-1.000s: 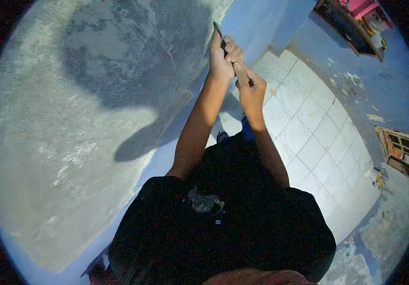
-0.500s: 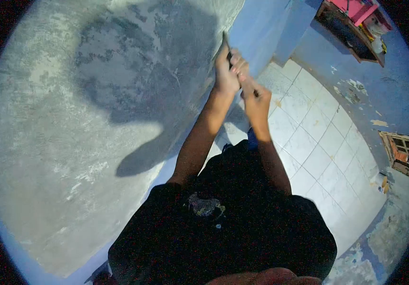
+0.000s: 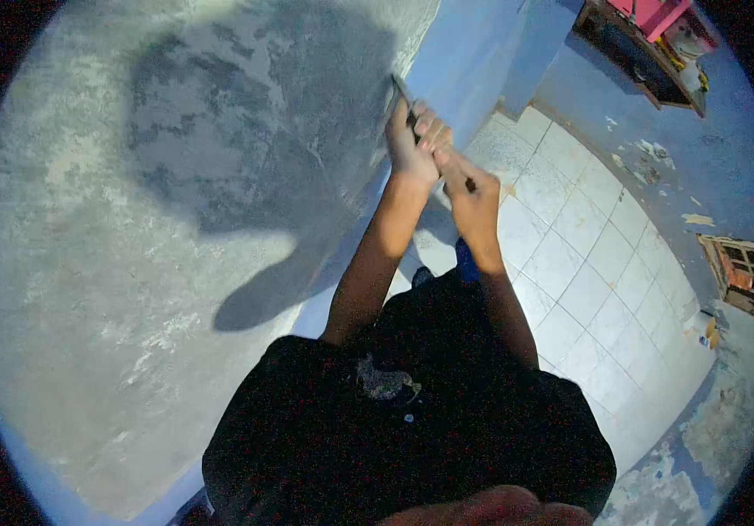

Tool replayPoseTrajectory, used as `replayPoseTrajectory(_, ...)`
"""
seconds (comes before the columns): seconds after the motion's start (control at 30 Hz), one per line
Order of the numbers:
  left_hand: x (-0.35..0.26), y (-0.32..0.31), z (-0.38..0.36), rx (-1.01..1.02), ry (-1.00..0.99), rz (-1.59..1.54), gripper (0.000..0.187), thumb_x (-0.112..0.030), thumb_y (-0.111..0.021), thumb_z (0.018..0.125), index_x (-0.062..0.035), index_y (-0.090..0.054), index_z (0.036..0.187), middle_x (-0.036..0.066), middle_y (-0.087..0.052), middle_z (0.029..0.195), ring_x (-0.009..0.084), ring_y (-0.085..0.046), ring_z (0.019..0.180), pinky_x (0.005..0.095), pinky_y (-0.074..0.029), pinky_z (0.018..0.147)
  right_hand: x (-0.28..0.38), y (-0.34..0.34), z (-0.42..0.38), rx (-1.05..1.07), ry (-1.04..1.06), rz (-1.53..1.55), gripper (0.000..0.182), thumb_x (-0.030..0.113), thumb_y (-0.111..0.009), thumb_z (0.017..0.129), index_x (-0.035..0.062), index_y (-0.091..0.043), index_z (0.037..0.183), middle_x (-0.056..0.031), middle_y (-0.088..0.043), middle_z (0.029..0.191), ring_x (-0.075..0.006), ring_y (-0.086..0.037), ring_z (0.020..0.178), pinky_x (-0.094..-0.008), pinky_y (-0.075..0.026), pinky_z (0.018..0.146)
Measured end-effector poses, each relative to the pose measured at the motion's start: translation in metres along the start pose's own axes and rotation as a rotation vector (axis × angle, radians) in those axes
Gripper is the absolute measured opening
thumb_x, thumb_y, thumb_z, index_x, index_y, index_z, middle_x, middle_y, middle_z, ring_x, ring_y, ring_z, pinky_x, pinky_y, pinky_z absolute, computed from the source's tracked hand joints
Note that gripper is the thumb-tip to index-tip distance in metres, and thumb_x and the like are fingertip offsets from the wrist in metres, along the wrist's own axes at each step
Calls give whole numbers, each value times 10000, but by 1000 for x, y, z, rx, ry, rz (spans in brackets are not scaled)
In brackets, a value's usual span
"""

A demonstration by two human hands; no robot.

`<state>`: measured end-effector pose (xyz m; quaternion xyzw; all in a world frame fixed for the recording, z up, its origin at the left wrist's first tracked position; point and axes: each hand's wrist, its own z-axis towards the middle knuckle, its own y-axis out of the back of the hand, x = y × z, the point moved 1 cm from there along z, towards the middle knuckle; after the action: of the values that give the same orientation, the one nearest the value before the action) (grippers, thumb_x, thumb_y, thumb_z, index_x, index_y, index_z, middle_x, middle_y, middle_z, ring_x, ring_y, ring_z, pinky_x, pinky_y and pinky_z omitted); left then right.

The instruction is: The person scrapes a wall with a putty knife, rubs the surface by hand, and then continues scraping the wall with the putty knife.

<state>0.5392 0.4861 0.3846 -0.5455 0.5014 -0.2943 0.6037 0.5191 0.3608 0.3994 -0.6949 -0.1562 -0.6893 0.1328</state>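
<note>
My left hand is wrapped round a flat-bladed tool with a dark handle. Its thin grey blade points away from me, with the tip right at the edge where the rough grey wall surface meets blue paint. Just behind, my right hand grips the rear of the same tool, fingers touching the left hand. A dark spot of the handle end shows between the right fingers. The blade appears nearly edge-on, so its full shape is hidden.
White floor tiles lie to the right below the hands. A wall shelf carrying a pink item hangs at the upper right. A small wooden-framed opening and a container are at the far right.
Both hands and the tool have shifted slightly left and back towards me, the blade tip along the wall edge. The view has moved a little too. Both grips stay closed.
</note>
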Motion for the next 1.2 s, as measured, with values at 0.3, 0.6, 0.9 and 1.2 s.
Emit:
replayPoseTrajectory(0.3,0,15,16,168,94,-140,341,-391,-452,959,-83,-518,829,-12,-452,562,100,-369,385,234,-300,412,-10,-8,6,-70,88,93,282,231,-642,893,47,-680,1104,46,-473,582,-47,-391,520,-219,-307,473)
replayPoseTrajectory(0.6,0,25,18,328,122,-258,460,-382,-338,984,-40,-603,829,66,-554,599,155,-462,427,280,-353,448,-2,-6,2,-85,16,75,279,243,-643,891,53,-684,1091,40,-473,572,-40,-391,524,-218,-306,474)
replayPoseTrajectory(0.9,-4,-8,5,101,-30,105,433,-424,-360,983,-146,-430,658,-23,-398,502,99,-336,382,260,-300,403,10,-4,13,-43,57,46,313,245,-607,906,-27,-666,1047,-111,-708,934,-85,-575,815,-257,-469,739)
replayPoseTrajectory(1.2,-7,-3,12,73,105,-83,403,-391,-388,974,-131,-452,674,-20,-373,503,98,-359,395,264,-290,409,3,-9,6,-31,-21,116,287,246,-617,906,4,-688,1044,-24,-562,749,-75,-485,669,-240,-390,604)
